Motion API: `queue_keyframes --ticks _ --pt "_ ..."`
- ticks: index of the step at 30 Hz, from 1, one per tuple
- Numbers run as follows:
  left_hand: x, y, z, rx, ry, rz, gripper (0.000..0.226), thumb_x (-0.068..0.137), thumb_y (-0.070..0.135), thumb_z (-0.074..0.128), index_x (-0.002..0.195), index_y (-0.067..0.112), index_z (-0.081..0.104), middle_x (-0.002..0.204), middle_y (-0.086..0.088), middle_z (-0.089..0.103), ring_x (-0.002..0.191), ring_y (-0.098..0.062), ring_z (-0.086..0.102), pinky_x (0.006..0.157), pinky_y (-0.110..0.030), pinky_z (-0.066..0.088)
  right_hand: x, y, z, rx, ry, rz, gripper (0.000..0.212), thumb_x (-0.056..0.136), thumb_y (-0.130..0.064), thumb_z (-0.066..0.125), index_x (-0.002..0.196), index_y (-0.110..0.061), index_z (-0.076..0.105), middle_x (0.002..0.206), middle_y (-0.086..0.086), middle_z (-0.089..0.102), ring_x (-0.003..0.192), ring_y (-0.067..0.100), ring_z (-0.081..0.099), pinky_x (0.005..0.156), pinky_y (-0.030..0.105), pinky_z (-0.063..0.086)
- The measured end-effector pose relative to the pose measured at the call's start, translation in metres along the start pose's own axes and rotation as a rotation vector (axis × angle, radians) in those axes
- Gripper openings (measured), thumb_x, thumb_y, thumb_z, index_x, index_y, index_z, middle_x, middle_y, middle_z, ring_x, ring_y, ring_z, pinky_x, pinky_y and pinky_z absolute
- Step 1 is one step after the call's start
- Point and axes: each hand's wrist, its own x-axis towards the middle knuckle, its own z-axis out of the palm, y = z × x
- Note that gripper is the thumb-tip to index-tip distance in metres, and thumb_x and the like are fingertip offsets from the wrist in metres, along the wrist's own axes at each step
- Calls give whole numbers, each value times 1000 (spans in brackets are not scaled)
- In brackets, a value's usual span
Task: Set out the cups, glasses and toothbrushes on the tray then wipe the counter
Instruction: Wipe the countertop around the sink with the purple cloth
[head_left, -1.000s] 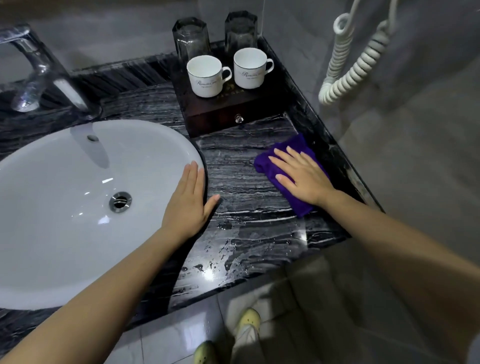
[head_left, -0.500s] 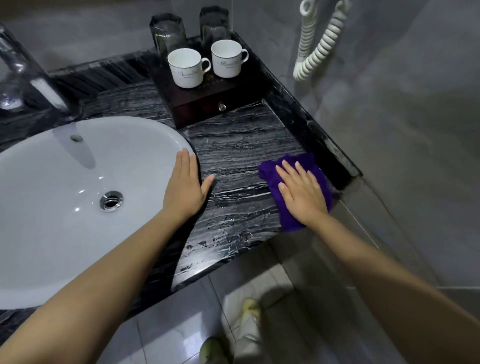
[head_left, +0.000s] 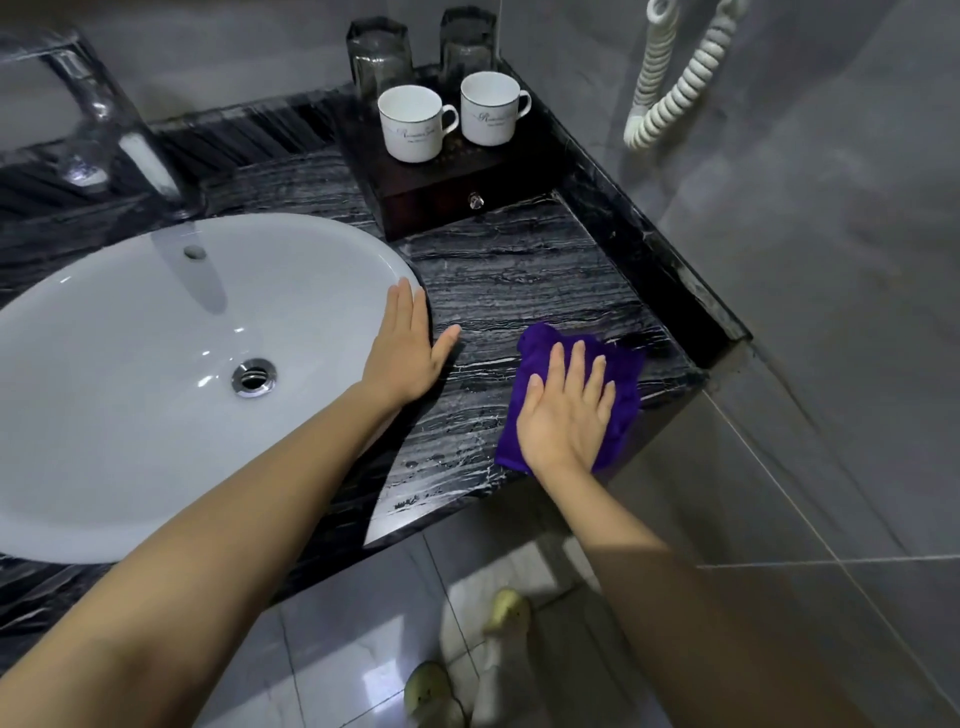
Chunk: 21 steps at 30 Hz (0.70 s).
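Flat-palmed, fingers spread, right hand (head_left: 563, 415) pins the cloth (head_left: 618, 374) at the counter (head_left: 519, 280) front edge, tray (head_left: 447, 192) at twelve o'clock, left hand (head_left: 408, 348) open on the sink (head_left: 156, 364) rim; any overshoot risks dropping it.

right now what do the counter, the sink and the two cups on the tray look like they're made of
Counter: looks like polished black marble or a stone look-alike, with white streaky veins and glossy reflections.
Sink: probably glazed white ceramic, smooth with sharp highlights.
Cups: seemingly glazed white porcelain, with thin rims and printed script.
Tray: appears to be dark stained wood, with a small metal knob.
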Motion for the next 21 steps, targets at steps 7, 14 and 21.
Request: queue_keyframes --ticks 7,14,21 --pt "-36 -10 -7 -65 -51 53 68 98 40 29 148 2 2 158 -15 -8 146 -24 -12 116 -30 -7 -12 -20 6 -2 4 38 56 99 -38 25 150 -18 14 160 7 9 147 32 4 119 48 2" --pt "-80 -38 -8 114 -41 169 99 79 73 -5 148 3 6 158 -13 0 146 -24 -6 115 -27 -8 -19 -36 10 -33 -23 14 58 98 -40 23 150 -18 8 160 9 5 147 33 1 119 49 1" --pt "-84 -55 -5 151 -28 180 105 75 75 -15 148 3 10 158 -14 8 147 -25 -1 119 -31 0 -22 -45 12 -57 -45 -43 59 98 -42 20 150 -18 4 160 10 4 147 34 0 119 50 0"
